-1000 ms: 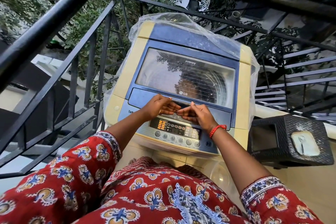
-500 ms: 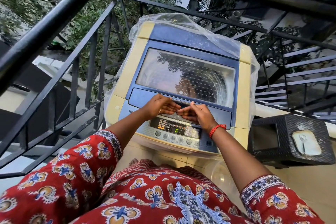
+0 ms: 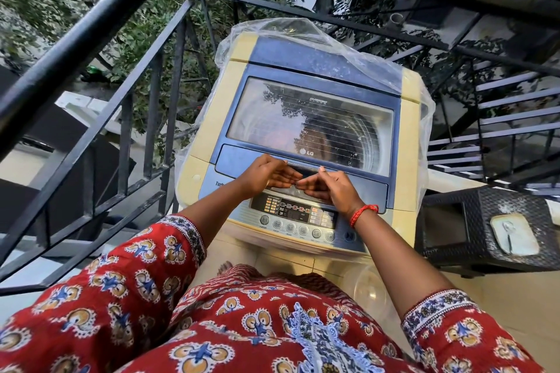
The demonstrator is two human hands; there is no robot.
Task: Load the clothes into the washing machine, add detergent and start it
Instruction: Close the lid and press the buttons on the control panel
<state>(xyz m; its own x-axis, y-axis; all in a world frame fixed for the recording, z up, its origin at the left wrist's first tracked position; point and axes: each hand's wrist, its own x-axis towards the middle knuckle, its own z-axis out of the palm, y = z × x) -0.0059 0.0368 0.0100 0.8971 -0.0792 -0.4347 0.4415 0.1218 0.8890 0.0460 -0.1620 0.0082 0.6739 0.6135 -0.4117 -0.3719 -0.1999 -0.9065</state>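
Resting straight and together at the lid's front handle recess (image 3: pixel 306 171), the fingers (image 3: pixel 288 175) of left hand (image 3: pixel 266 174) and right hand (image 3: pixel 330 191) met on the closed washing machine (image 3: pixel 303 130), whose stiff, hinged glass lid (image 3: pixel 309 121) probably lifts lightly from that recess.

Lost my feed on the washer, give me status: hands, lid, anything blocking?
Left hand and right hand open, fingers at the front edge of the lid. Lid down, clothes inside. Plastic cover bunched at the back, nothing blocking.

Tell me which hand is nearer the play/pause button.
Right. The right hand rests above the play/pause button, its wrist beside it; the left hand lies farther away, toward the panel's left.
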